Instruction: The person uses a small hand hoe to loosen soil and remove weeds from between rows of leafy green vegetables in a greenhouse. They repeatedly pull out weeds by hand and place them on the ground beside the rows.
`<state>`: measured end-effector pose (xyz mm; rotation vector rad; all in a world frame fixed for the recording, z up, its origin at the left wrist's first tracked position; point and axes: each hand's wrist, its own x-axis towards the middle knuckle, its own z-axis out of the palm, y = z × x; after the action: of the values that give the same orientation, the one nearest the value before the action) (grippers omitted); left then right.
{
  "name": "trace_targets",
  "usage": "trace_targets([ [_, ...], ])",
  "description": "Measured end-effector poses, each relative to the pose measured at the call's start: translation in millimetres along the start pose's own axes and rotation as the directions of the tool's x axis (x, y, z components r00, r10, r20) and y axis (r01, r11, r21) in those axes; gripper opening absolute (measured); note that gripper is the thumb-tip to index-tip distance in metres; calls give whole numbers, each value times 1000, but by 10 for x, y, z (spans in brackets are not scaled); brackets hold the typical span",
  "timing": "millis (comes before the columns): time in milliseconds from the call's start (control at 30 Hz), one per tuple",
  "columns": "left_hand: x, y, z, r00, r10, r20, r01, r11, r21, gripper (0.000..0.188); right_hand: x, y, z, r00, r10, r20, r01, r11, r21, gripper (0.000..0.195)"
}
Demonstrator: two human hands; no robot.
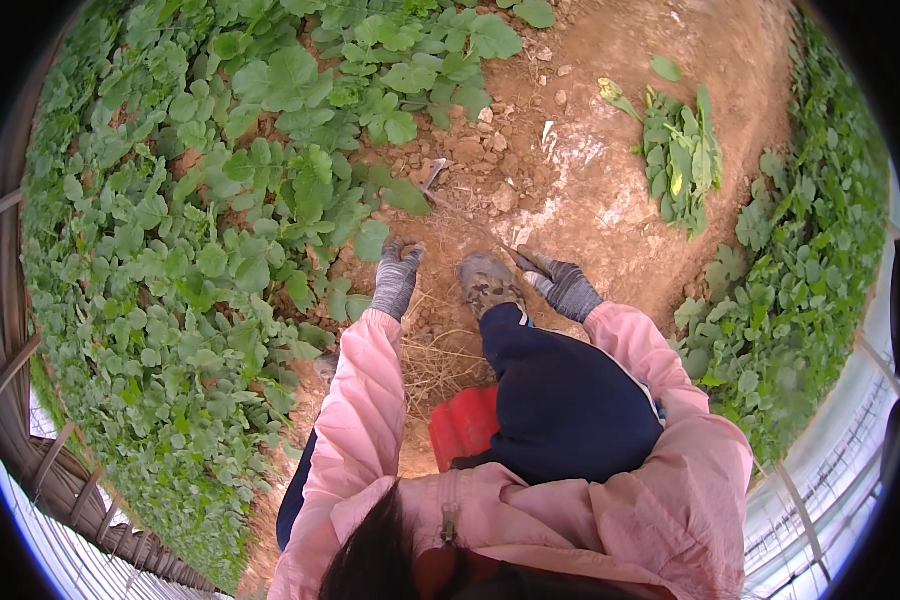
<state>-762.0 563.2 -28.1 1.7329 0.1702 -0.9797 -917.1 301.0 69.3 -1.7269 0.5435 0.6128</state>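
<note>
My right hand point(564, 290), in a grey knit glove, grips the handle of a small hand hoe point(471, 220). Its thin shaft runs up and left to a pale metal blade point(433, 174), which lies at the loose soil by the crop's edge. My left hand point(397, 279), gloved alike, is beside the leafy green plants point(292, 172), just below a broad leaf point(371, 240). Its fingers are curled, and whether anything is pinched between them is hidden. Between the hands stands my camouflage-patterned shoe point(487, 283).
A heap of cut leafy greens point(679, 161) lies on the bare soil path point(607, 217). More plants point(802, 300) grow along the right side. A red seat-like object point(461, 427) is beneath me, near dry straw point(442, 364). Clear sheeting and frame bars point(799, 517) border the bed.
</note>
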Motion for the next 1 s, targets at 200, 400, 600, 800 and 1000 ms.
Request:
trace_targets([
  [200, 128, 387, 264, 996, -54, 67, 13, 864, 504, 45, -29, 154, -30, 1000, -10, 12, 8, 988, 157, 48],
  [400, 358, 269, 81, 997, 38, -63, -8, 907, 420, 74, -10, 120, 55, 998, -40, 55, 23, 960, 279, 49],
  [600, 204, 345, -268, 989, -39, -141, 14, 985, -174, 60, 152, 107, 159, 1000, -11, -19, 15, 977, 212, 47],
  [800, -47, 619, -584, 972, -71, -223, 23, 977, -211, 51, 776, 177, 320, 995, -82, -50, 92, 961, 262, 45],
  [1000, -97, 636, -783, 957, -130, -260, 76, 975, -209, 49, 1344, -79, 291, 989, -144, -25, 143, 988, -55, 46],
])
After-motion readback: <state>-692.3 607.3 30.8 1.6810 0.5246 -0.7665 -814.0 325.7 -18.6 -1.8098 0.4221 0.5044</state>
